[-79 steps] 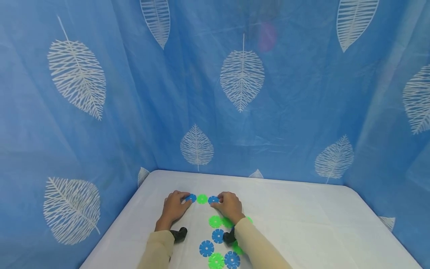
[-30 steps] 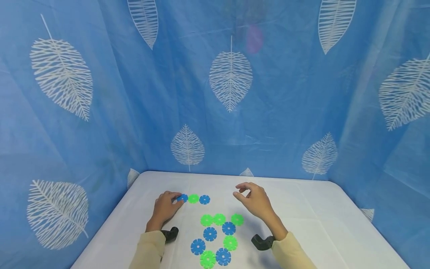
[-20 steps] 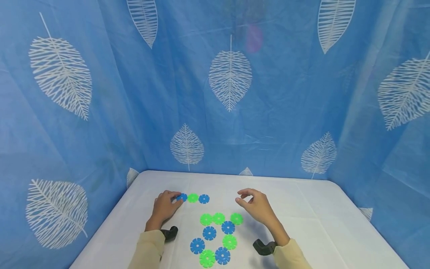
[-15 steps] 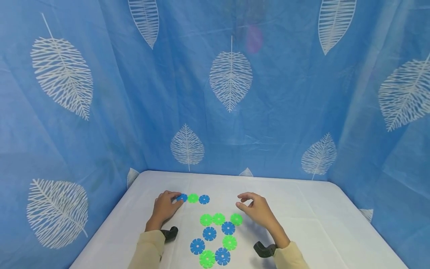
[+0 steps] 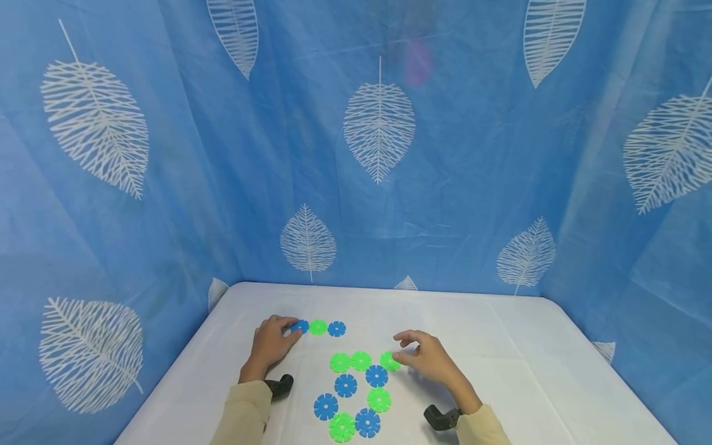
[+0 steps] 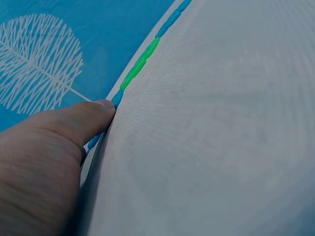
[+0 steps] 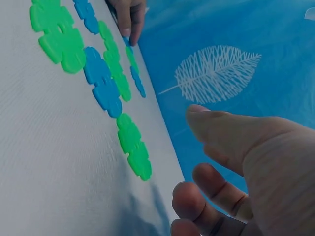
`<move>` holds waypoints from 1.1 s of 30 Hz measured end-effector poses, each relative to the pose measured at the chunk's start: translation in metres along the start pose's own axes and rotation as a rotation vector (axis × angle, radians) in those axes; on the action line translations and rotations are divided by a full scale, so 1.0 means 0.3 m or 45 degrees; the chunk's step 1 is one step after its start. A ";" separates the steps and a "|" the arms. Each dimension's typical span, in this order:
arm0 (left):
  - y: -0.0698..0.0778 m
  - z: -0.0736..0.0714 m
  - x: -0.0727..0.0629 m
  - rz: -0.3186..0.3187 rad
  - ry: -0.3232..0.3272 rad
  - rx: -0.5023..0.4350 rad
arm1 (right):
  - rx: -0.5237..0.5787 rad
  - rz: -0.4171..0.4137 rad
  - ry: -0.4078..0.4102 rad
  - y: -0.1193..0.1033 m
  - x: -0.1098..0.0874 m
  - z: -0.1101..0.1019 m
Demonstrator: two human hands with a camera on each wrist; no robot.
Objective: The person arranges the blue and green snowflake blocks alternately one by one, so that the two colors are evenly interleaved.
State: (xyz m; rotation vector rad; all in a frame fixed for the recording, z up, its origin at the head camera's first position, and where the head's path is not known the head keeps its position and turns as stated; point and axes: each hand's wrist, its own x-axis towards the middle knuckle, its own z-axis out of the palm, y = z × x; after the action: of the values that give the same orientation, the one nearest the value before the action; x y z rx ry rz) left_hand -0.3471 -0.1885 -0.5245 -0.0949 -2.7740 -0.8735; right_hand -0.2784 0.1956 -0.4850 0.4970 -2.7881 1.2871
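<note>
Three notched plastic snowflake discs lie in a row at the far left of the table: a blue disc [image 5: 302,326], a green disc [image 5: 318,327] and another blue disc [image 5: 336,329]. My left hand [image 5: 271,342] pinches the row's left-end blue disc between thumb and index finger; the left wrist view shows the thumb [image 6: 101,114] over its edge. My right hand [image 5: 431,356] hovers with loosely bent fingers and nothing in them. Its thumb tip overlaps the right edge of a loose green disc [image 5: 388,361] in the head view. In the right wrist view that green disc [image 7: 134,147] lies flat below the hand.
Nearer to me lie several more loose discs, among them a green disc [image 5: 340,363], a blue disc [image 5: 345,385] and a green disc [image 5: 342,427]. The white table [image 5: 500,371] meets a blue leaf-print curtain [image 5: 445,235] behind and at the sides.
My right hand has let go of the row's right-end blue disc, swung out to the right, then lowered toward the loose green disc. The left hand has stayed at the row.
</note>
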 end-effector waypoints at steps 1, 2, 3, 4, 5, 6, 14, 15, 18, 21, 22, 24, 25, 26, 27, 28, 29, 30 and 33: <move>-0.001 0.000 0.000 -0.001 -0.001 -0.004 | -0.002 0.000 -0.012 0.006 -0.001 0.001; -0.002 0.001 0.000 -0.002 -0.001 -0.006 | -0.003 0.002 -0.022 0.011 -0.002 0.002; -0.002 0.001 0.000 -0.006 -0.003 -0.008 | -0.006 0.003 -0.029 0.017 -0.003 0.004; -0.002 0.001 0.001 -0.006 -0.004 -0.012 | -0.016 0.004 -0.033 0.022 -0.003 0.005; -0.003 0.002 0.002 0.003 -0.001 -0.011 | -0.024 0.003 -0.035 0.026 -0.005 0.006; -0.003 0.003 0.004 0.007 -0.001 -0.015 | -0.041 0.002 -0.037 0.031 -0.006 0.007; -0.003 0.007 0.023 0.012 0.007 -0.007 | -0.127 0.008 -0.051 0.054 -0.003 0.013; -0.002 0.006 0.024 0.010 0.005 -0.004 | -0.133 0.004 -0.051 0.055 -0.002 0.015; -0.002 0.003 0.022 0.004 0.004 -0.004 | -0.142 -0.004 -0.050 0.054 0.001 0.027; -0.006 0.004 0.018 0.007 0.007 0.000 | -0.189 -0.022 -0.030 0.055 0.002 0.044; -0.008 0.005 0.017 0.009 0.011 0.001 | -0.209 -0.024 -0.022 0.054 0.002 0.050; -0.013 0.007 0.014 0.017 0.016 0.004 | -0.259 -0.023 -0.001 0.051 0.000 0.060; -0.015 0.009 0.013 0.016 0.017 0.003 | -0.279 -0.021 0.009 0.051 0.000 0.064; -0.015 0.009 0.012 0.016 0.018 0.001 | -0.293 -0.018 0.016 0.048 -0.001 0.066; -0.015 0.009 0.011 0.015 0.021 -0.002 | -0.305 -0.014 0.022 0.046 -0.002 0.068; -0.015 0.009 0.010 0.018 0.024 -0.002 | -0.311 -0.012 0.024 0.043 -0.003 0.069; -0.014 0.008 0.008 0.016 0.023 -0.005 | -0.312 -0.010 0.025 0.041 -0.004 0.070; -0.012 0.008 0.007 0.014 0.023 -0.008 | -0.317 -0.008 0.026 0.039 -0.005 0.070; -0.010 0.006 0.003 0.013 0.021 -0.010 | -0.322 0.002 0.029 0.038 -0.007 0.072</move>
State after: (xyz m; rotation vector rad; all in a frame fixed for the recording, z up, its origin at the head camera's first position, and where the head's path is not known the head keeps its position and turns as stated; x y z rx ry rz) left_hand -0.3488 -0.1899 -0.5273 -0.1028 -2.7525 -0.8790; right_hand -0.2776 0.1870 -0.5078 0.4619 -2.8739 0.9139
